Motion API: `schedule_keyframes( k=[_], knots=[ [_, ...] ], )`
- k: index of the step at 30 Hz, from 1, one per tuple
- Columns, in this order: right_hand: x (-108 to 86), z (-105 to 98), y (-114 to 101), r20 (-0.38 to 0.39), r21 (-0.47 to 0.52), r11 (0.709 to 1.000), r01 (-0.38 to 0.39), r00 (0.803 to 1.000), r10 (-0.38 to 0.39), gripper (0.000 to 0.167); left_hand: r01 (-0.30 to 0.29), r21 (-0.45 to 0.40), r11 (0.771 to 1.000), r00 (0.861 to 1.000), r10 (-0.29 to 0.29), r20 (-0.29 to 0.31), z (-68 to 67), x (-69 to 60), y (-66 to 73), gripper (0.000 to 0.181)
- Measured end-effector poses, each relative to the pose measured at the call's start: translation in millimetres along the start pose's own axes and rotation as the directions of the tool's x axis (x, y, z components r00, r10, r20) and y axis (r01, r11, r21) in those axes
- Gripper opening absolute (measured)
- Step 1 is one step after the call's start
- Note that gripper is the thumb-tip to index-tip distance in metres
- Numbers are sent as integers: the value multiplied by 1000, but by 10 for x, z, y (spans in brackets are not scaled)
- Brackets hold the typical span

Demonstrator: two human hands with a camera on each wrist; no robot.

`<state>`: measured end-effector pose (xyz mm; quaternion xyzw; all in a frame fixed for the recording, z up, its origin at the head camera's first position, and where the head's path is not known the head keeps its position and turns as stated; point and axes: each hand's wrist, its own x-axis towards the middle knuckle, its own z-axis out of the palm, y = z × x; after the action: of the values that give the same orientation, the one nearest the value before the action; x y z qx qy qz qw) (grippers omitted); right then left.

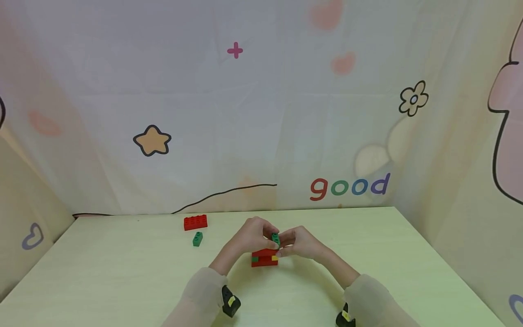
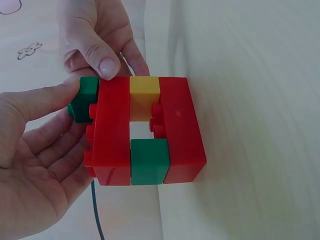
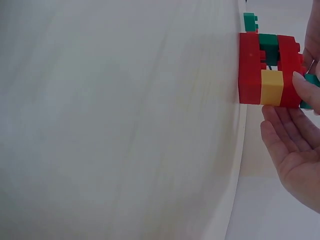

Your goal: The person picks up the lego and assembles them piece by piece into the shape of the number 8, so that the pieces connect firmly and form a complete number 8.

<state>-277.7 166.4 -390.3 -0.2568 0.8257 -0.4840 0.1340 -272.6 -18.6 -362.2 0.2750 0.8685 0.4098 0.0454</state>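
Observation:
A small toy-brick stack stands on the table in front of me. Its lower red brick (image 2: pixel 184 130) and upper red brick (image 2: pixel 114 135) are spaced by a green brick (image 2: pixel 150 162) at the left end and a yellow brick (image 2: pixel 145 97) at the right, with a gap between. My left hand (image 1: pixel 255 234) pinches another small green brick (image 1: pixel 275 237) at the right end of the stack's top; whether its studs are fully joined I cannot tell. My right hand (image 1: pixel 302 243) holds the upper red brick's right end, thumb on the near side and fingers behind.
Farther back and left on the pale table (image 1: pixel 122 272) lie a loose red brick (image 1: pixel 195 222) and a loose small green brick (image 1: pixel 198 239). A printed cloth (image 1: pixel 261 113) hangs behind the table's far edge.

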Motion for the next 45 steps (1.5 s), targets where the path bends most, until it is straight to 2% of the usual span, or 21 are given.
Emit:
schedule_keyframes(
  k=[12,20,25,33,45],
  knots=[
    [5,12,-18,2,6,1000,-22,1000,22,31,22,10,1000,1000,-22,-2,3,-14,-14,29],
    [-14,1,-26,-3,3,1000,-19,1000,19,32,-30,-20,999,999,30,-19,48,-22,-121,29],
    [-16,4,-11,-2,-2,1000,-19,1000,19,32,-53,-57,997,998,51,-21,26,-81,-183,40],
    [-34,-2,-11,-37,-25,999,-28,999,27,40,-24,-62,998,999,21,-47,-164,-228,-269,44],
    [-54,-27,-49,-76,-7,1000,6,997,-6,49,68,-51,996,985,-75,-153,-541,-521,-562,45]
  ],
)
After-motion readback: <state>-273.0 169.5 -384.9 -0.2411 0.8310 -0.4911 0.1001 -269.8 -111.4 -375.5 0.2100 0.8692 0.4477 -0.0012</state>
